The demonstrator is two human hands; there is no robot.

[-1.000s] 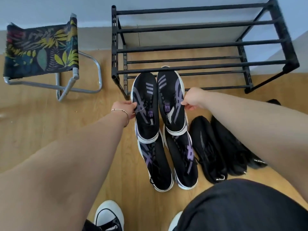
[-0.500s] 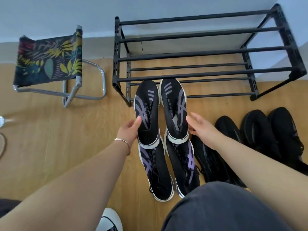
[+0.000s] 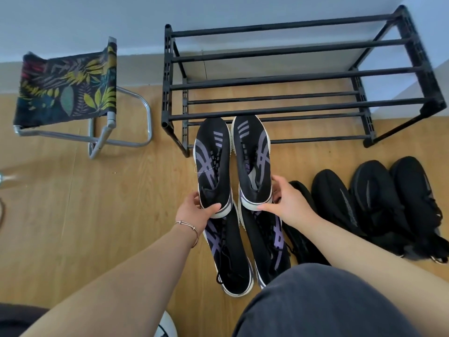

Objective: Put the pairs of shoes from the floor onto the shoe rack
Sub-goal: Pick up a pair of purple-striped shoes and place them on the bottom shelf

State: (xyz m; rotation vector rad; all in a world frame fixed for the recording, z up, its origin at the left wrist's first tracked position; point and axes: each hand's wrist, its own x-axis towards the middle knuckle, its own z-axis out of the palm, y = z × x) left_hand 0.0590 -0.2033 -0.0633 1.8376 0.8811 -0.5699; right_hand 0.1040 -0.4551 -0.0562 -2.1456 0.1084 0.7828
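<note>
A pair of black shoes with purple stripes and white soles is held up in front of the black shoe rack (image 3: 291, 79). My left hand (image 3: 196, 212) grips the heel of the left shoe (image 3: 212, 161). My right hand (image 3: 289, 203) grips the heel of the right shoe (image 3: 252, 156). Their toes point at the rack's lower front bars. A second matching black and purple pair (image 3: 245, 254) lies on the floor just below them. Several all-black shoes (image 3: 379, 205) stand on the floor to the right. The rack's shelves hold nothing.
A folding stool (image 3: 68, 91) with a leaf-print seat and metal legs stands left of the rack on the wooden floor (image 3: 97, 215). A wall runs behind both. My dark-clothed knee (image 3: 328, 302) fills the lower right, and a white shoe toe (image 3: 167, 324) shows at the bottom.
Both hands slid from the sides of the purple-striped shoes back to their heels and closed on them. The view tilted, so more black shoes appear at the right.
</note>
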